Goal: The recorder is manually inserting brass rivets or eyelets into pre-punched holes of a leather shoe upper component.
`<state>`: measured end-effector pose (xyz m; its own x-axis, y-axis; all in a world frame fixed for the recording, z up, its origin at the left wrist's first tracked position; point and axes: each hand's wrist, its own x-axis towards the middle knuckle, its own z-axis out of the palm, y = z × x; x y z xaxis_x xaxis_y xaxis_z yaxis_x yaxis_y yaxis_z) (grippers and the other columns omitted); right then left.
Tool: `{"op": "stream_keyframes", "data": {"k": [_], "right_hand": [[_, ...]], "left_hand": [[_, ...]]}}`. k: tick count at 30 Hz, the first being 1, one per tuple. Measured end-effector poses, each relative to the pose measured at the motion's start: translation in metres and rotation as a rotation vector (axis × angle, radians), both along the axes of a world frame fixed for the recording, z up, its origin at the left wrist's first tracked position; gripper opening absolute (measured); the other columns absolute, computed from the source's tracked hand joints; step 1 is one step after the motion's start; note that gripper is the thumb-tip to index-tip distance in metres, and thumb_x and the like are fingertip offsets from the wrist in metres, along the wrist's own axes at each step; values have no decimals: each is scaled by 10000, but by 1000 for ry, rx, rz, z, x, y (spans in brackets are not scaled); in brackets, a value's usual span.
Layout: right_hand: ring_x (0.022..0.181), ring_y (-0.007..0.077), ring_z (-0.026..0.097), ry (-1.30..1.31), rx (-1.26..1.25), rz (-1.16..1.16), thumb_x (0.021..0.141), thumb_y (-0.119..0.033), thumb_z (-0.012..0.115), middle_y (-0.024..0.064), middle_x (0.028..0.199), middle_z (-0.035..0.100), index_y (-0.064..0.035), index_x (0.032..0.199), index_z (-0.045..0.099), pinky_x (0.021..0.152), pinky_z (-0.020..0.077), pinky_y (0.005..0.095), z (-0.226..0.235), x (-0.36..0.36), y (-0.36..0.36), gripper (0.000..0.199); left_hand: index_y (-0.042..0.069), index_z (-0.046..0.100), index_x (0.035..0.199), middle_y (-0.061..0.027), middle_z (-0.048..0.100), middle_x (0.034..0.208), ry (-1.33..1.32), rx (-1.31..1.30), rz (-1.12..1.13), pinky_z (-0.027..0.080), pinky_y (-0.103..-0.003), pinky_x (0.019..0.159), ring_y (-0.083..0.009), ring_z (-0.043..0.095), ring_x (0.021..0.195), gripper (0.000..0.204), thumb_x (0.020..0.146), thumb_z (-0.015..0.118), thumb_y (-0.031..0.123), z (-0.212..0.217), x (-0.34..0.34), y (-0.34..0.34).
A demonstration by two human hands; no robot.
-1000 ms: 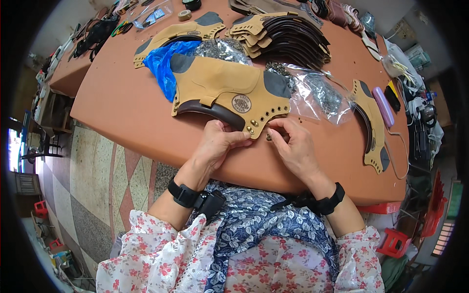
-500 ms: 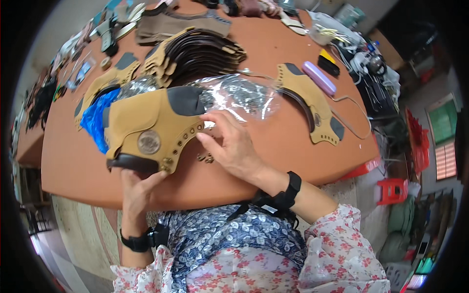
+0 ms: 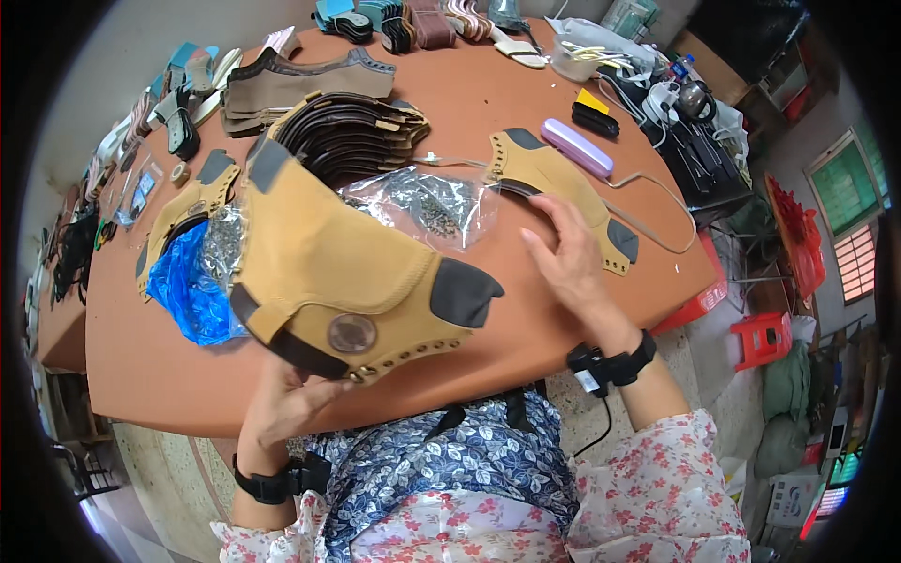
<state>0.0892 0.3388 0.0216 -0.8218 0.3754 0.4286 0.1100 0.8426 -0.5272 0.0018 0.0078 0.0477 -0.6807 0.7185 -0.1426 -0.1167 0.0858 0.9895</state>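
For good support, we are pinching the tan shoe upper (image 3: 338, 253) with our left hand (image 3: 282, 403), our right hand (image 3: 571, 266) spread to its right.

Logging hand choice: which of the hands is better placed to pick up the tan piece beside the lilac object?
Likely the right hand: it looks empty and open, close to the lying tan piece, while the left hand holds another tan piece by its lower edge.

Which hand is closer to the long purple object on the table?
Right. The right hand is a little below the purple object in the picture, not touching it; the left hand is farther, toward the lower left, holding the tan piece.
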Motion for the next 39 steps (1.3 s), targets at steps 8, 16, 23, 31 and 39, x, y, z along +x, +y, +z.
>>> {"op": "stream_keyframes", "data": {"k": [8,16,23,31,39], "right_hand": [[1020,391,520,-388,423,-270,772,-210,631,244,1274,419,-54,1283,427,838,451,479,-20,0,43,572],[950,382,536,-193,403,-230,797,-107,472,203,1062,494,-42,1186,482,780,463,473,-14,-6,69,394],[917,376,540,-120,311,-183,808,-50,441,195,1014,512,-50,1225,479,773,437,446,46,-13,20,419],[807,337,588,25,379,9,744,-112,525,168,950,542,-21,1090,536,639,496,439,44,-55,-58,357],[856,338,592,-127,-11,252,823,-234,559,155,940,567,-55,1072,583,755,485,416,25,-48,-67,308]], "left_hand": [[-17,544,1129,-58,598,1064,-4,-43,-151,466,-291,849,-142,552,988,413,730,609,-99,-8,0,23],[-21,559,1074,-143,633,966,146,-232,-189,472,-323,749,-227,600,864,372,707,623,-17,-23,-9,12],[-21,561,1065,-178,636,963,331,-278,-198,473,-367,782,-304,609,905,356,714,613,10,-20,-9,2],[16,568,1122,-35,630,887,202,-371,-138,465,-244,684,-81,566,799,374,752,624,3,0,1,-28],[-36,593,1059,-29,646,965,22,-96,-93,465,-254,785,-110,577,899,389,686,698,-69,18,8,-24]]}}
